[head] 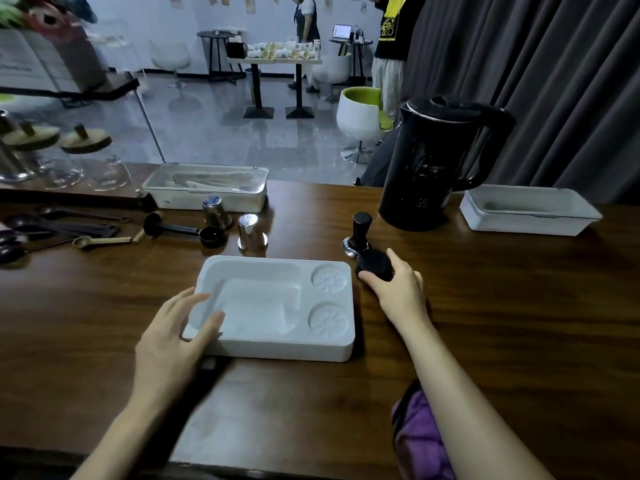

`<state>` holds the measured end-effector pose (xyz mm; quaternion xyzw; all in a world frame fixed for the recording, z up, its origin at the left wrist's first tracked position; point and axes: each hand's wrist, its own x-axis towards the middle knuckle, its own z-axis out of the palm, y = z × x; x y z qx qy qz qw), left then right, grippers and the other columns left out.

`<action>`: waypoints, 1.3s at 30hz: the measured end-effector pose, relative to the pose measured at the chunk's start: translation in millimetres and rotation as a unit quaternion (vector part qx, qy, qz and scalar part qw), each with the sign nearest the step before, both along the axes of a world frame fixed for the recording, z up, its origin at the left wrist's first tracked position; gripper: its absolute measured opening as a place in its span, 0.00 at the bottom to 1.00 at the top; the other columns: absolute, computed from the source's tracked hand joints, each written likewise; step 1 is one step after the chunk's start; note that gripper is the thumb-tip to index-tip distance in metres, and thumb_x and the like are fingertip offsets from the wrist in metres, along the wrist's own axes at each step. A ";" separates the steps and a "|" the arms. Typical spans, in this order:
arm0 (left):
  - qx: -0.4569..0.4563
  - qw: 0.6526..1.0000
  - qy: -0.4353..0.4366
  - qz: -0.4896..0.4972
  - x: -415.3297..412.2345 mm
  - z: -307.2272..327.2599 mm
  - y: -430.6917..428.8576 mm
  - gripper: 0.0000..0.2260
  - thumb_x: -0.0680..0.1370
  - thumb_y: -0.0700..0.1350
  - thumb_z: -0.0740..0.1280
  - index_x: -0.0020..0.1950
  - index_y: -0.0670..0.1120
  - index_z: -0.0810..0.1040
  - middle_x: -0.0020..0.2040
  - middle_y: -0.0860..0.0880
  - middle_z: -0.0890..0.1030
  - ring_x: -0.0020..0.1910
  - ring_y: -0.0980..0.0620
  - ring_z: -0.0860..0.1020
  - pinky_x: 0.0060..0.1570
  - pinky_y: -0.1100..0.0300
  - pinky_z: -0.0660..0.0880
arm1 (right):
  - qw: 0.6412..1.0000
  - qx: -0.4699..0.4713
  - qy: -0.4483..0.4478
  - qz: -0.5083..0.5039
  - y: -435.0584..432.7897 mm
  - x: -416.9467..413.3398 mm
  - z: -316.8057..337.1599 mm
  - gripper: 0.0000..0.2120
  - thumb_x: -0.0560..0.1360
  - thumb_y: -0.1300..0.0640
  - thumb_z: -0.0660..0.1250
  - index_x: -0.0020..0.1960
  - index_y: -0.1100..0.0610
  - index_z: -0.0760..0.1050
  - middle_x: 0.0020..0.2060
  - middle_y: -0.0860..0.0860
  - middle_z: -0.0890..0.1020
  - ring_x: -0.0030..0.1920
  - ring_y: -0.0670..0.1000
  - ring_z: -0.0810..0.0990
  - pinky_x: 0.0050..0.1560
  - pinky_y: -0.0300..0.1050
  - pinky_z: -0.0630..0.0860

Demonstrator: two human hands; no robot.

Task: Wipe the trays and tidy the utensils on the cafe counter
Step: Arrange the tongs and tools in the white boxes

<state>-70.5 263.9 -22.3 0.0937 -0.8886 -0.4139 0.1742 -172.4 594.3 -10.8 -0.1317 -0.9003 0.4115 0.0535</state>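
Cloth: purple cloth (420, 441) lies at the near edge of the table (502, 323), partly under the right forearm.
Left hand: left hand (173, 337) reaches forward, released, with fingers straight and spread along the tray's left rim and the thumb laid over the rim.
Tray: white tray (277, 348) sits flat mid-table between the two hands; it has one big recess and two round ones on its right.
Right hand: right hand (398, 289) is stretched out, fingers curled round a black puck (375, 265) just off the tray's far right corner.
Tamper: tamper (360, 232) stands upright just behind the puck.
Cups: two steel cups (251, 232) stand upside down behind the tray.
Scoops: black scoop (180, 230) and wooden spoon (100, 241) lie to the far left.
Far edge: lidded box (207, 188), black kettle (436, 161), open white box (526, 211).
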 end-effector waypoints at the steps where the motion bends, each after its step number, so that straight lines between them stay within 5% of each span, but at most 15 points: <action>1: -0.004 1.000 0.000 0.003 -0.4 0.0 0.3 0.24 0.70 0.70 0.63 0.60 0.59 0.80 0.67 0.61 0.76 0.64 0.59 0.73 0.61 0.52 0.71 | 1.000 0.008 0.002 0.000 0.8 -2.8 -2.0 0.38 0.74 0.42 0.72 0.79 0.51 0.63 0.73 0.52 0.71 0.74 0.57 0.64 0.70 0.53 0.64; 7: 0.018 1.000 -0.008 -0.010 -1.2 1.8 -1.5 0.23 0.68 0.70 0.65 0.57 0.59 0.80 0.67 0.64 0.75 0.64 0.58 0.74 0.60 0.52 0.71 | 0.997 -0.045 0.064 0.002 2.9 -2.7 -0.8 0.31 0.72 0.42 0.74 0.72 0.51 0.73 0.64 0.47 0.78 0.66 0.51 0.73 0.66 0.49 0.71; 11: 0.012 0.999 -0.036 -0.028 -7.1 3.2 -7.5 0.25 0.66 0.70 0.64 0.55 0.58 0.80 0.67 0.66 0.72 0.61 0.58 0.74 0.57 0.53 0.69 | 0.984 -0.137 0.110 0.043 -11.9 12.7 16.7 0.19 0.73 0.47 0.75 0.62 0.42 0.75 0.52 0.35 0.78 0.54 0.36 0.76 0.58 0.39 0.73; 16: 0.008 0.998 -0.044 -0.053 -11.2 2.8 -14.3 0.24 0.65 0.70 0.63 0.51 0.56 0.79 0.62 0.64 0.75 0.57 0.53 0.76 0.53 0.52 0.69 | 0.976 -0.161 0.101 0.105 -48.3 29.6 15.1 0.32 0.70 0.48 0.78 0.72 0.49 0.73 0.65 0.40 0.77 0.65 0.40 0.75 0.65 0.44 0.76; 23: -0.010 0.997 -0.042 -0.064 -13.3 -0.5 -19.1 0.19 0.67 0.70 0.63 0.47 0.58 0.75 0.57 0.56 0.84 0.52 0.52 0.77 0.48 0.54 0.69 | 0.985 -0.083 0.116 0.093 -60.9 35.7 14.4 0.31 0.72 0.49 0.77 0.73 0.50 0.72 0.64 0.42 0.76 0.65 0.43 0.74 0.64 0.45 0.75; 30: -0.023 0.998 -0.036 -0.053 -19.4 5.3 -26.3 0.17 0.66 0.71 0.62 0.43 0.59 0.74 0.59 0.51 0.83 0.48 0.51 0.76 0.45 0.54 0.68 | 0.988 -0.096 0.096 0.077 -74.7 26.6 15.9 0.27 0.71 0.50 0.78 0.67 0.46 0.72 0.59 0.37 0.73 0.60 0.40 0.72 0.48 0.23 0.67; 39: -0.008 0.998 -0.042 -0.043 -26.5 7.0 -31.4 0.24 0.66 0.71 0.61 0.48 0.55 0.77 0.57 0.53 0.83 0.50 0.49 0.77 0.48 0.51 0.69 | 0.980 -0.163 0.082 0.082 -76.1 17.1 12.4 0.34 0.68 0.46 0.80 0.69 0.47 0.69 0.67 0.42 0.72 0.64 0.42 0.73 0.57 0.36 0.72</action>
